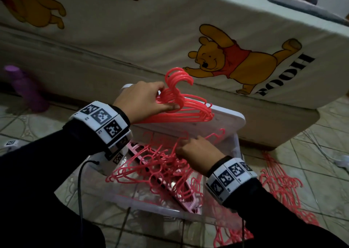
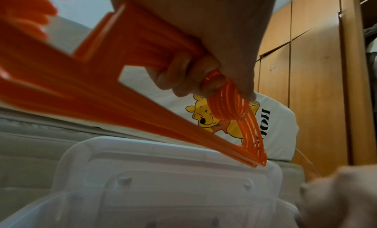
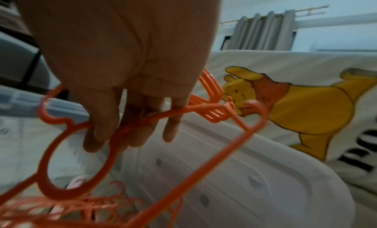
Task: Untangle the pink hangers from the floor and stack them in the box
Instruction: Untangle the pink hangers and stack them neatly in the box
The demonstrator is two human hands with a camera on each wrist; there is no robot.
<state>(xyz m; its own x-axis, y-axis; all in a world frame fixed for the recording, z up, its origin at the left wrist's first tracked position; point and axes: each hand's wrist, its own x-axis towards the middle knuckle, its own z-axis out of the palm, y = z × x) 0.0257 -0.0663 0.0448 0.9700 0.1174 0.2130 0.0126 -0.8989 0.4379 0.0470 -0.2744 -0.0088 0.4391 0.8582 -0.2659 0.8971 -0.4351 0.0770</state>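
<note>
Left hand (image 1: 140,101) clamps a neat bundle of pink hangers (image 1: 186,109) at the necks, hooks upward, above the box lid (image 1: 229,119). Right hand (image 1: 196,154) curls its fingers (image 3: 173,118) around one hanger (image 3: 81,150) atop the tangled pile (image 1: 160,170) inside the clear plastic box (image 1: 143,203). Hangers: thin moulded plastic, round loop below each hook. More hangers (image 1: 281,187) lie on the tiled floor (image 1: 311,140), right of the box.

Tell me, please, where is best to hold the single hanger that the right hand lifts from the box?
Probably at the neck under the hook, from above. The right hand pinches the single hanger there already; its shoulders hang free above the tangled pile.
</note>
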